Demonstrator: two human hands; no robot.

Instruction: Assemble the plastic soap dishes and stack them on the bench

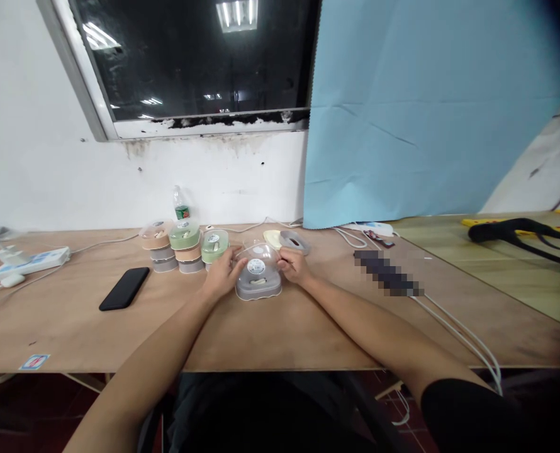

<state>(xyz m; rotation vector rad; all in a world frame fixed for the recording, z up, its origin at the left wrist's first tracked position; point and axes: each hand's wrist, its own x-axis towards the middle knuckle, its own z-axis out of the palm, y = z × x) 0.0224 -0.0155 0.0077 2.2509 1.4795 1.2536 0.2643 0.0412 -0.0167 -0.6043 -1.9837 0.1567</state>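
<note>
A plastic box with a clear lid, a grey base and a round label [257, 286] sits on the table in front of me. My left hand [223, 274] grips its left side, thumb along the lid's edge. On the opposite side my right hand [294, 265] is closed on the lid's rim, its fingers curled. Close behind the right hand are a cream-coloured piece [272, 238] and a grey tray-like part [295, 241]. Next to my left hand stands a green box [214, 244], its lower part hidden by the hand.
Stacked orange [155, 236], green [184, 234] and grey boxes stand at the back left, with a plastic bottle [180, 204] behind. A black phone [124, 289] lies left. Power strips [34, 263], white cables and a blurred-out dark object [388, 274] flank the work area.
</note>
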